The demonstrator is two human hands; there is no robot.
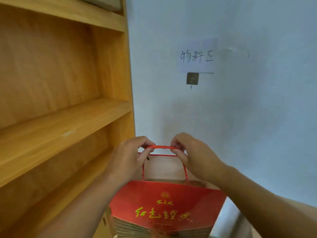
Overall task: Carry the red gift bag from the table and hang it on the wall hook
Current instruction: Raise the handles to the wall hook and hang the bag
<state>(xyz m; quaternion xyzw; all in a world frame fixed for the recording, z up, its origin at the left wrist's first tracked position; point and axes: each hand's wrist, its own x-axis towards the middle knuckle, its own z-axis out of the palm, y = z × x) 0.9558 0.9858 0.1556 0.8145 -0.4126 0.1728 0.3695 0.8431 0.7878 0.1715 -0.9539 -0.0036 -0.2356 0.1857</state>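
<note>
The red gift bag (168,206) with gold lettering hangs in the air in front of me, low in the view. Its red rope handles (162,147) are stretched taut between my two hands. My left hand (128,158) pinches the left end of the handles and my right hand (193,155) pinches the right end. The wall hook (192,79), a small square metal plate with a short prong below, is on the pale wall well above the handles and slightly right of them.
A wooden shelf unit (65,107) fills the left side, its edge close to my left hand. A paper label with handwriting (197,56) is stuck to the wall just above the hook. Bare wall extends to the right.
</note>
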